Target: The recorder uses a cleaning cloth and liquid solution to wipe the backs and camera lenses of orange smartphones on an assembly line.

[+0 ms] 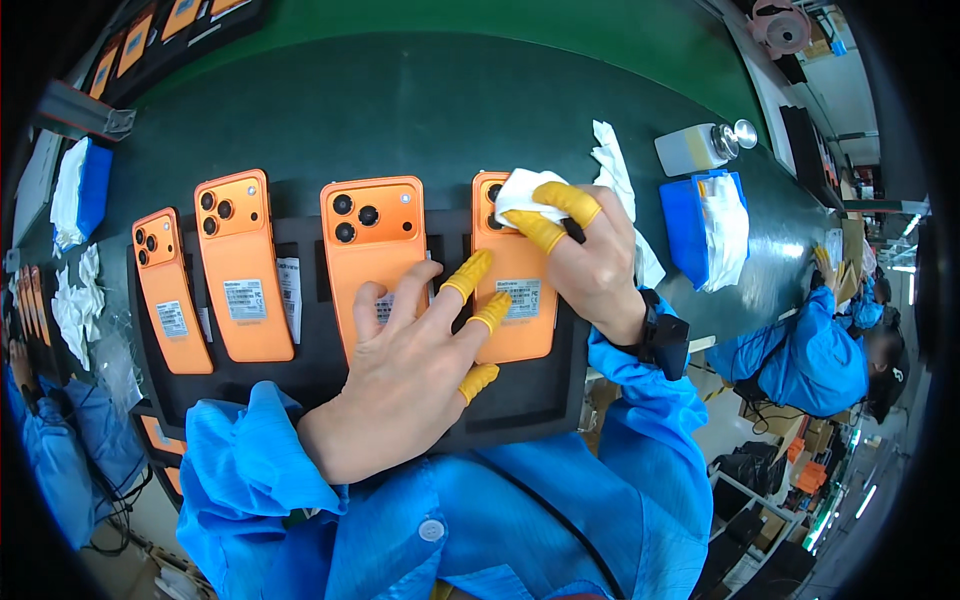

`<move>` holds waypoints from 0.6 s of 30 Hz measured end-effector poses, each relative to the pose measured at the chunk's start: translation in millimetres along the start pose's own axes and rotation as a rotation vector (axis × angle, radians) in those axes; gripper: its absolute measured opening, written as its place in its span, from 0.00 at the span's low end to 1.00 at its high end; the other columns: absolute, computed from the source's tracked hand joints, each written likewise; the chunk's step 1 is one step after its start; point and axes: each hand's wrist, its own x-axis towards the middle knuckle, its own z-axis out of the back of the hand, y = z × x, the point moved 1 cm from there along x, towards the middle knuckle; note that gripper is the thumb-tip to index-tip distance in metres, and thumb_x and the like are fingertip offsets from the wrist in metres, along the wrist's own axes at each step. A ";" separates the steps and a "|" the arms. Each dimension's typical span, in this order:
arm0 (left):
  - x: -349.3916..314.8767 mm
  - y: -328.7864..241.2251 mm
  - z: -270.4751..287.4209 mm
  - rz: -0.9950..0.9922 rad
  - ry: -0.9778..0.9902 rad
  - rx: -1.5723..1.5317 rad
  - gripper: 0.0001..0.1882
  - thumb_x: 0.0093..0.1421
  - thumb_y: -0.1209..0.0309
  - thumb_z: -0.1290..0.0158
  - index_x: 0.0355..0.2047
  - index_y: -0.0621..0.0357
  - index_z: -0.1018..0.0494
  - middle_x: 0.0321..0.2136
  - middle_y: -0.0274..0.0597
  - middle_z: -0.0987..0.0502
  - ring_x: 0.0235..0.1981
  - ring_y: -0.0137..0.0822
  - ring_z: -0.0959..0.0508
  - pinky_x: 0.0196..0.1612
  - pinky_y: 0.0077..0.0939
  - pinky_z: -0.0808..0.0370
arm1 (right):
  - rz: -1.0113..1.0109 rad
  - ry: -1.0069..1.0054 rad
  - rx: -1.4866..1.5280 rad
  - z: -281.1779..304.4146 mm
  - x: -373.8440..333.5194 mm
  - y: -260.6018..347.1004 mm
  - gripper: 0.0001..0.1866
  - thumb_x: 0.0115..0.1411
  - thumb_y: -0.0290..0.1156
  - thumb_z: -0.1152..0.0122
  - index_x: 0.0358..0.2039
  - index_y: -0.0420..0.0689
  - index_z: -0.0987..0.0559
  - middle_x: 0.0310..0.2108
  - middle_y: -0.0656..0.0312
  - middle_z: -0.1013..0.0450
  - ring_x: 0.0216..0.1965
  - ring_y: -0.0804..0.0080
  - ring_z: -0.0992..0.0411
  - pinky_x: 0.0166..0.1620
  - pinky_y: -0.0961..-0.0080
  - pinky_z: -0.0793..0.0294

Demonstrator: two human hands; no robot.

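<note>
An orange smartphone (515, 315) lies back side up on the black tray (520, 415), at its right end. My right hand (598, 262), with yellow finger cots, pinches a folded white wipe (527, 195) against this phone's camera area, partly hiding the lenses. My left hand (400, 375) is spread open, its yellow-cotted fingers reaching onto the left part of the same phone. Its other fingers lie over the neighbouring orange phone (373, 265) and cover part of that label. Further left are a second orange phone (245, 275) and a leftmost one (172, 300), both with labels.
A clear pump bottle (690, 150) and a blue box of white wipes (690, 230) stand at the right; a crumpled wipe (613, 165) lies beside them. Another blue box (95, 190) stands left. More phones (135, 45) sit in a far-left tray. Co-workers in blue (815, 350) are on both sides.
</note>
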 end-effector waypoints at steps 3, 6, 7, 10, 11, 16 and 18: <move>0.1 0.9 -1.0 -0.009 -0.021 -0.001 0.21 0.56 0.64 0.37 0.49 0.57 0.24 0.58 0.50 0.35 0.65 0.54 0.43 0.57 0.60 0.50 | -0.007 -0.013 0.009 -5.6 4.7 -2.6 0.18 0.39 0.24 0.32 0.35 0.42 0.15 0.40 0.57 0.25 0.36 0.62 0.28 0.33 0.69 0.28; 0.0 2.0 1.0 0.004 0.012 0.005 0.21 0.57 0.64 0.37 0.50 0.57 0.24 0.59 0.51 0.36 0.65 0.54 0.44 0.57 0.60 0.50 | 0.001 0.018 0.089 -3.1 9.8 4.1 0.18 0.39 0.24 0.32 0.35 0.41 0.14 0.39 0.57 0.25 0.36 0.63 0.29 0.32 0.70 0.28; -0.1 1.8 0.6 -0.001 0.005 -0.008 0.21 0.57 0.64 0.37 0.50 0.57 0.24 0.59 0.51 0.36 0.65 0.54 0.43 0.58 0.60 0.50 | 0.022 0.042 0.071 0.8 4.8 6.5 0.16 0.39 0.24 0.32 0.33 0.41 0.14 0.39 0.57 0.25 0.35 0.63 0.29 0.32 0.70 0.28; 1.3 1.7 1.0 -0.016 -0.020 -0.016 0.22 0.57 0.64 0.37 0.50 0.58 0.25 0.59 0.51 0.36 0.65 0.54 0.43 0.58 0.59 0.50 | -0.015 -0.011 0.025 2.2 -2.1 1.0 0.14 0.39 0.24 0.32 0.31 0.40 0.15 0.39 0.56 0.25 0.33 0.63 0.29 0.32 0.69 0.28; 0.3 1.5 0.4 -0.018 -0.019 -0.011 0.22 0.57 0.64 0.37 0.50 0.58 0.25 0.60 0.51 0.36 0.65 0.54 0.43 0.58 0.59 0.50 | -0.029 0.002 0.009 3.5 1.1 3.0 0.13 0.38 0.25 0.31 0.29 0.40 0.15 0.38 0.56 0.25 0.33 0.63 0.29 0.31 0.69 0.28; -1.9 1.1 1.4 0.005 0.028 0.006 0.22 0.56 0.64 0.37 0.50 0.57 0.25 0.60 0.51 0.36 0.65 0.54 0.43 0.58 0.60 0.49 | 0.012 -0.017 0.091 -4.0 6.9 4.6 0.13 0.36 0.24 0.30 0.28 0.40 0.15 0.38 0.57 0.24 0.33 0.62 0.28 0.29 0.71 0.29; -0.1 1.2 0.4 0.006 0.018 -0.010 0.22 0.56 0.64 0.37 0.50 0.57 0.25 0.60 0.51 0.36 0.65 0.54 0.43 0.57 0.60 0.49 | 0.029 -0.016 0.112 -2.3 -4.3 5.4 0.13 0.36 0.24 0.30 0.28 0.40 0.15 0.38 0.58 0.24 0.33 0.63 0.28 0.29 0.71 0.30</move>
